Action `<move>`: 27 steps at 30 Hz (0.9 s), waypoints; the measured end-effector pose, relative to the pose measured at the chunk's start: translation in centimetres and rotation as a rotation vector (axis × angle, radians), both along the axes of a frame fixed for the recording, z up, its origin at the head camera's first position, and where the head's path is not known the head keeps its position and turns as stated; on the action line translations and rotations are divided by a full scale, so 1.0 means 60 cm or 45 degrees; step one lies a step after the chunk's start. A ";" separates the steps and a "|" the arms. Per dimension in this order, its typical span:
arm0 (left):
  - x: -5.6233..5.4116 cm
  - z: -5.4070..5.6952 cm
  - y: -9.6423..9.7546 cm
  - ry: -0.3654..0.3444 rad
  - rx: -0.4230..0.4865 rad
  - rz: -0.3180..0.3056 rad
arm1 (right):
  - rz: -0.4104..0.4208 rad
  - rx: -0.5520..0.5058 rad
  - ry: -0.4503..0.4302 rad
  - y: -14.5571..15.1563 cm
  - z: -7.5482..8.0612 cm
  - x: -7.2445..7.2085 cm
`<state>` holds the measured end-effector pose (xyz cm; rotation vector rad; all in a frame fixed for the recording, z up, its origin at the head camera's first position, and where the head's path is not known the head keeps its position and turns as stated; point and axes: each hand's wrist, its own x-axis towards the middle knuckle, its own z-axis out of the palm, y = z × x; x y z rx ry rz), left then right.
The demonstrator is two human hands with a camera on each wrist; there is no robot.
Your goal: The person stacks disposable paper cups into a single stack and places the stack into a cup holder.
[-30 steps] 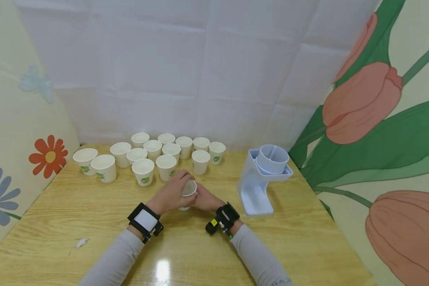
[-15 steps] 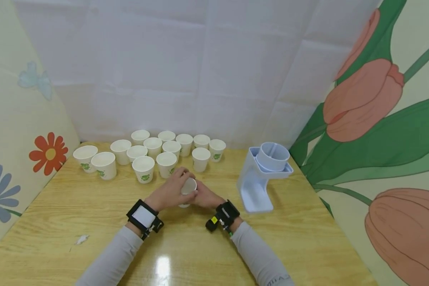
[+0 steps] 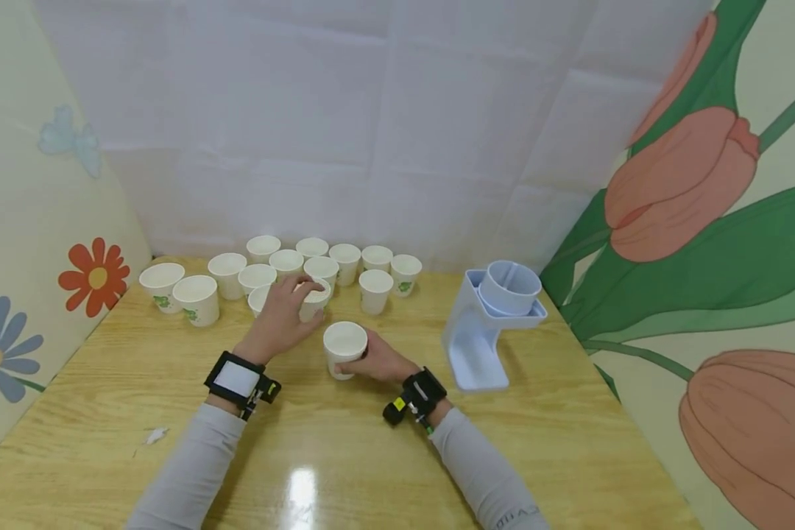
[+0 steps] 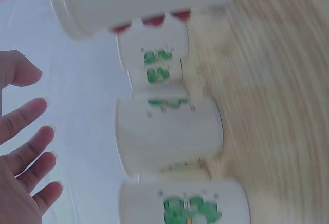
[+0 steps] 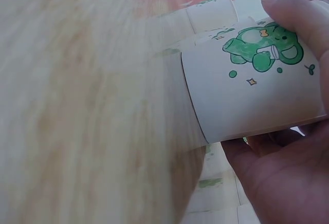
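My right hand grips a white paper cup from its right side, near the middle of the table. The right wrist view shows a green cartoon print on that cup, with the thumb along its side and the fingers beneath. To its left, my left hand hovers by another paper cup in the group, fingers spread and bent around the air near its rim. In the left wrist view, the fingers are apart from the cups, and one printed cup stands beside them.
Several more white paper cups stand upright along the back left of the table. A pale blue plastic stand holding a round divided cup is at the right. A small white scrap lies front left.
My left hand has let go of the cup both hands held and moved left and up to the group of cups. The right hand keeps its grip on that cup.
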<state>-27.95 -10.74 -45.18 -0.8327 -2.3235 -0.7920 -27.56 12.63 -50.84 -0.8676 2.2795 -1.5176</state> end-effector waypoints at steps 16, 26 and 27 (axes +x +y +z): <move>-0.022 -0.037 -0.079 -0.304 -0.192 0.235 | -0.012 -0.003 -0.038 0.000 -0.006 0.002; -0.030 -0.047 -0.092 -0.244 -0.173 0.201 | -0.003 -0.004 -0.019 0.001 -0.003 0.001; -0.032 -0.048 -0.092 -0.231 -0.154 0.195 | -0.006 -0.003 -0.016 0.002 -0.003 0.001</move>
